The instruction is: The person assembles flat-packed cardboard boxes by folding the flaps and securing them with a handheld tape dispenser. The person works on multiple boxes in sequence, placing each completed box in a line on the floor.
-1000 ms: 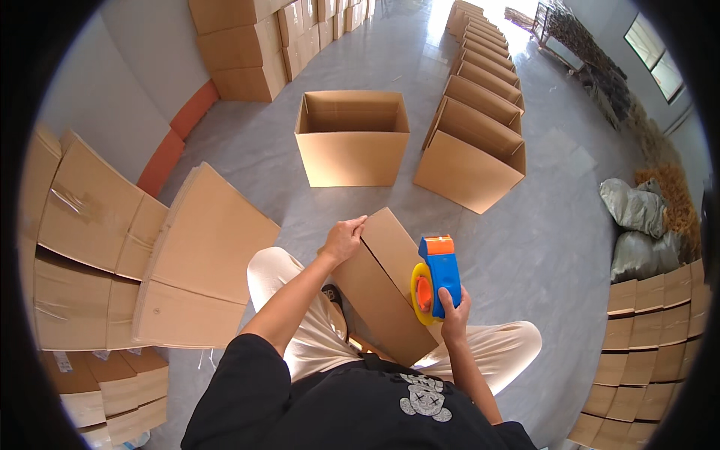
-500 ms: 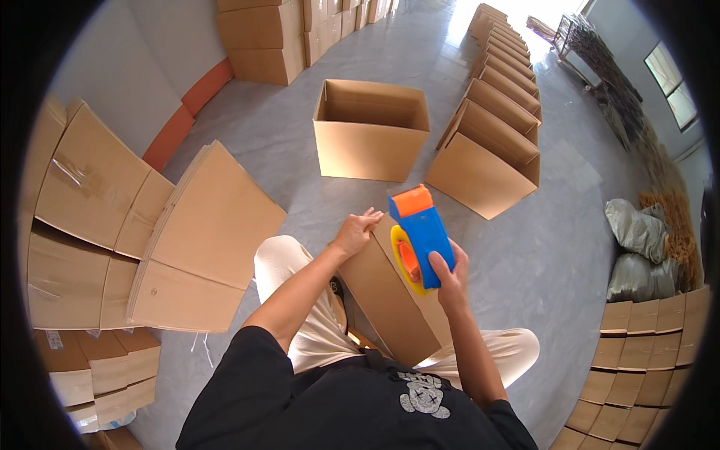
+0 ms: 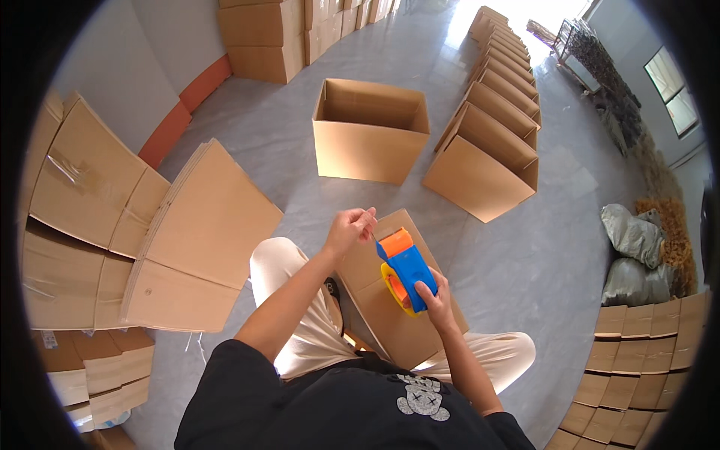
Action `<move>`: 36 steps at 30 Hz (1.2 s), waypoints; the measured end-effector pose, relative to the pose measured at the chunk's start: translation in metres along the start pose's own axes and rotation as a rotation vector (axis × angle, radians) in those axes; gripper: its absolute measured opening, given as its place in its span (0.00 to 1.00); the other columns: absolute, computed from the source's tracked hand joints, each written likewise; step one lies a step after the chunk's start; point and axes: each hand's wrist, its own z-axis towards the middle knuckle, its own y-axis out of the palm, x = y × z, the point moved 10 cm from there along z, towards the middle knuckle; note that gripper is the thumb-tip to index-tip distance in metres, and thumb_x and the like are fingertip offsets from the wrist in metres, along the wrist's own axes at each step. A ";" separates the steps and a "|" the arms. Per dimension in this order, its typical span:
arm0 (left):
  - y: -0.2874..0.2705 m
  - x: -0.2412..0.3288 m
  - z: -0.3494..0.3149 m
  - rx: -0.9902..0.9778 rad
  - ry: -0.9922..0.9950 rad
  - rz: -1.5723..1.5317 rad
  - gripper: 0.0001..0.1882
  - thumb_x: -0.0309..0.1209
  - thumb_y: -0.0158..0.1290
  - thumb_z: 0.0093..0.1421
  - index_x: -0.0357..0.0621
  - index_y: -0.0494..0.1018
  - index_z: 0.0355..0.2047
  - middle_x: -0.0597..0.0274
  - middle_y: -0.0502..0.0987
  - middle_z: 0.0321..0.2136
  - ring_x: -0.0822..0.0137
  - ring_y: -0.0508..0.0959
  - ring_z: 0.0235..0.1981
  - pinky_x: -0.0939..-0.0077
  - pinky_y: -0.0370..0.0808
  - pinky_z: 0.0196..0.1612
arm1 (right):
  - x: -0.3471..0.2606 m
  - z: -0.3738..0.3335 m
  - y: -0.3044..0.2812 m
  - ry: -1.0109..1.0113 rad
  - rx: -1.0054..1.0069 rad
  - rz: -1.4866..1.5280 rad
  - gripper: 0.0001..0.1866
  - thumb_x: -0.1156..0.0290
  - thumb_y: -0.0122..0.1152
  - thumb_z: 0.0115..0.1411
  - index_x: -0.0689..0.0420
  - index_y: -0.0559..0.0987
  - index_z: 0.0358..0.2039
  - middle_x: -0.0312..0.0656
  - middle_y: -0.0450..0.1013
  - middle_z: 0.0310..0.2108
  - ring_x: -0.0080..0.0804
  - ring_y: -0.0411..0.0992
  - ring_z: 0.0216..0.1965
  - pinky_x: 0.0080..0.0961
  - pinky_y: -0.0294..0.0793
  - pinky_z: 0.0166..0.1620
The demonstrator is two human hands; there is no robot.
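Observation:
My right hand (image 3: pixel 436 301) is wrapped round the blue body of a hand tape dispenser (image 3: pixel 412 271), with an orange front piece and a yellow-rimmed roll side. The dispenser is over the closed flaps of a cardboard box (image 3: pixel 401 337) between my legs. At the dispenser's orange front, the fingers of my left hand (image 3: pixel 352 227) are pinched together. A thin strip, seemingly the tape end, runs from them to the dispenser; the clear tape itself is hard to make out.
Ahead stands an open-topped carton (image 3: pixel 367 150), with a long row of open cartons (image 3: pixel 480 169) to its right. Flattened cardboard (image 3: pixel 206 240) leans at my left beside stacked boxes (image 3: pixel 90 187). Grey sacks (image 3: pixel 634 236) and more stacked cardboard (image 3: pixel 637 352) lie at the right.
My right hand has lowered the dispenser, bringing it nearer me over the box. My left hand has come off the box edge and closed at the dispenser's front. The box top has turned more into view.

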 end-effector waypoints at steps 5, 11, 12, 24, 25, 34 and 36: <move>0.043 -0.032 -0.016 -0.348 -0.388 -0.402 0.17 0.40 0.56 0.58 0.35 0.73 0.33 0.65 0.76 0.27 0.77 0.74 0.22 0.85 0.73 0.27 | 0.003 0.003 0.001 0.027 0.008 0.031 0.22 0.57 0.60 0.55 0.65 0.72 0.37 0.41 0.73 0.24 0.24 0.74 0.20 0.17 0.74 0.24; 0.024 -0.035 0.030 -0.189 -0.126 -0.048 0.08 0.32 0.56 0.56 0.39 0.76 0.29 0.66 0.76 0.22 0.76 0.73 0.21 0.81 0.70 0.23 | 0.015 0.010 -0.005 0.099 0.042 -0.126 0.22 0.56 0.61 0.54 0.65 0.74 0.35 0.41 0.73 0.25 0.23 0.72 0.24 0.19 0.72 0.28; 0.016 -0.027 0.044 -0.155 -0.065 0.034 0.07 0.31 0.56 0.54 0.40 0.77 0.27 0.65 0.77 0.20 0.76 0.74 0.21 0.80 0.71 0.24 | 0.021 0.009 -0.009 0.089 0.046 -0.169 0.22 0.56 0.62 0.54 0.65 0.74 0.35 0.40 0.73 0.25 0.23 0.72 0.25 0.19 0.71 0.29; -0.079 -0.141 0.151 0.051 0.015 0.392 0.05 0.28 0.57 0.50 0.40 0.75 0.25 0.64 0.77 0.22 0.74 0.73 0.23 0.76 0.70 0.26 | 0.029 -0.056 -0.028 0.393 0.030 -0.019 0.21 0.59 0.62 0.55 0.66 0.73 0.38 0.41 0.73 0.25 0.24 0.74 0.24 0.20 0.73 0.28; -0.056 -0.168 0.140 -0.074 -0.116 0.417 0.05 0.28 0.57 0.51 0.40 0.74 0.26 0.65 0.77 0.23 0.73 0.72 0.23 0.75 0.70 0.25 | 0.031 -0.057 -0.031 0.386 0.033 -0.032 0.21 0.59 0.62 0.55 0.66 0.73 0.38 0.41 0.73 0.25 0.24 0.74 0.24 0.20 0.73 0.28; -0.034 -0.178 0.108 -0.430 -0.296 0.438 0.28 0.50 0.45 0.60 0.43 0.69 0.52 0.53 0.74 0.47 0.58 0.71 0.51 0.66 0.67 0.53 | 0.040 -0.062 -0.036 0.349 0.064 -0.035 0.21 0.58 0.63 0.53 0.65 0.75 0.35 0.40 0.73 0.26 0.22 0.71 0.25 0.19 0.72 0.29; -0.003 -0.109 0.087 -0.479 -0.367 0.208 0.29 0.53 0.39 0.63 0.45 0.68 0.54 0.53 0.73 0.49 0.54 0.70 0.54 0.64 0.66 0.55 | 0.046 -0.061 -0.039 0.325 0.075 -0.047 0.20 0.58 0.63 0.53 0.64 0.75 0.35 0.40 0.73 0.26 0.22 0.71 0.26 0.19 0.71 0.30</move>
